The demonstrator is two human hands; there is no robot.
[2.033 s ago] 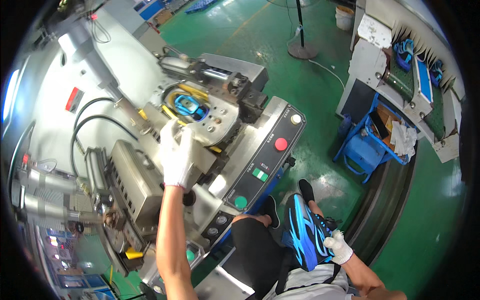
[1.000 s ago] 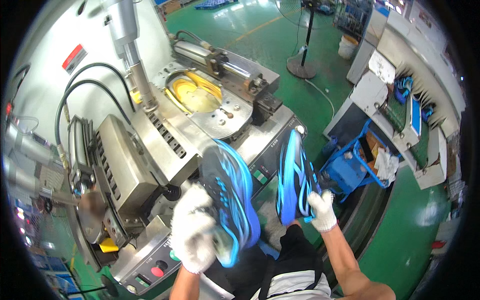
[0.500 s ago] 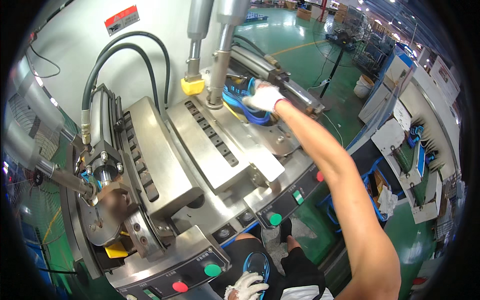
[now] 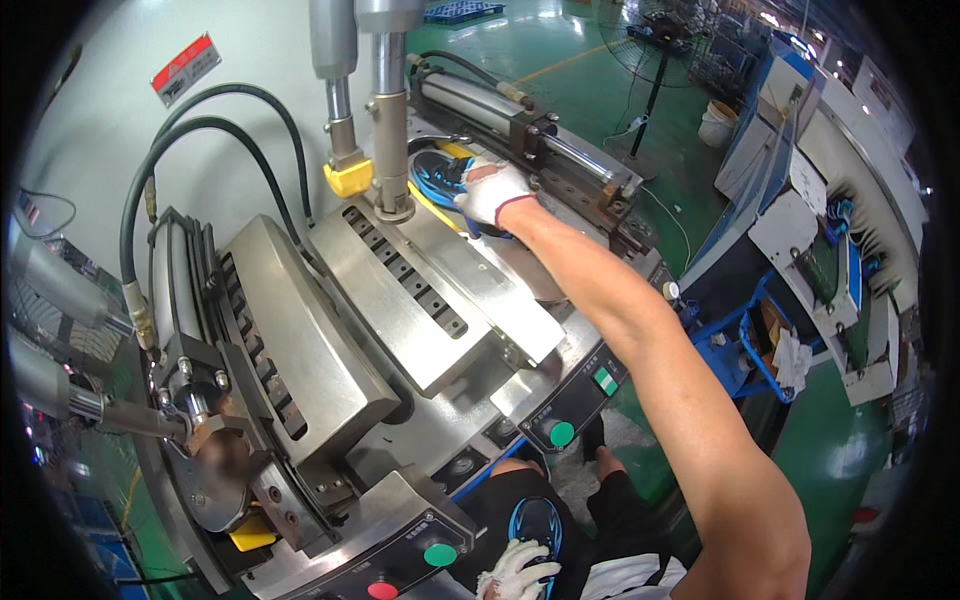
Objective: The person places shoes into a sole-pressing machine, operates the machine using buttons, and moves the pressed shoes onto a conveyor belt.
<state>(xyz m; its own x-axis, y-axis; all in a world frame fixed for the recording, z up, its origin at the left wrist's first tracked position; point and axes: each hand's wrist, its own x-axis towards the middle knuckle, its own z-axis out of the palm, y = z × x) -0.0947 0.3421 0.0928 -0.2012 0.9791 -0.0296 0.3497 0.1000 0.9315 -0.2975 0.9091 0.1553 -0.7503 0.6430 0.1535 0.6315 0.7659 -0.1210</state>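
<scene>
Apparently, I'm seating one shoe point(image 4: 436, 178) in the machine point(image 4: 430, 350), right hand point(image 4: 494, 191) fingers clamping it, left hand point(image 4: 517, 573) covering another shoe point(image 4: 534, 519), grip unclear; release probably needing alignment.

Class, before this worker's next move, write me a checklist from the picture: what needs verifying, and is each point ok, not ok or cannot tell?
1. Left hand and right hand gloved: ok.
2. Right hand clear of the machine: not ok; it is on the shoe there.
3. That shoe fully seated: cannot tell; the right hand covers part of it.
4. Other shoe out of the machine: ok; the left hand is on it.
5. Upper green button and lower green button untouched: ok.
</scene>
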